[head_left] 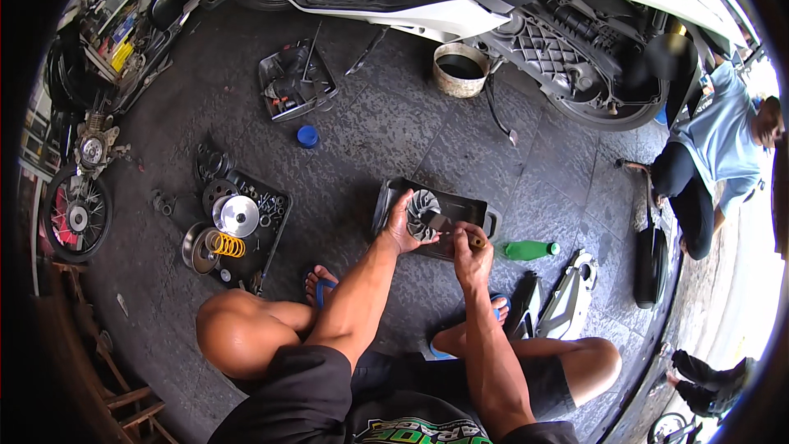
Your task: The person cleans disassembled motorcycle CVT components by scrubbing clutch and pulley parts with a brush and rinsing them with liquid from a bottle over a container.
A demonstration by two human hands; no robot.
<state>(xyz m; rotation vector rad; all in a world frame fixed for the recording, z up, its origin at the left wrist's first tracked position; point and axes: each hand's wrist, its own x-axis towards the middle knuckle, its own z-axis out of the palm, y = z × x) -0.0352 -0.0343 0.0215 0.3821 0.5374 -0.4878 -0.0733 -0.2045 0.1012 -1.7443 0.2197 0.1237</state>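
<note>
My left hand [399, 227] is closed around the edge of a round grey finned pulley [422, 203], with its fins facing up. In my right hand [472, 265] is a small brush [440, 221], gripped by its wooden handle. The dark brush head touches or hangs just over the middle of the pulley; I cannot tell which. Both hands are above a shallow black tray [471, 207] on the floor. A green bottle [530, 250] lies to the right of the tray.
A parts tray [282, 226] at left holds metal discs, a yellow spring [228, 244] and small hardware. Farther off are a toolbox [297, 82], a blue cap [307, 136], an oily bucket [459, 74] and a white scooter [444, 12]. Metal covers [573, 292] lie right; a person [723, 136] crouches beyond.
</note>
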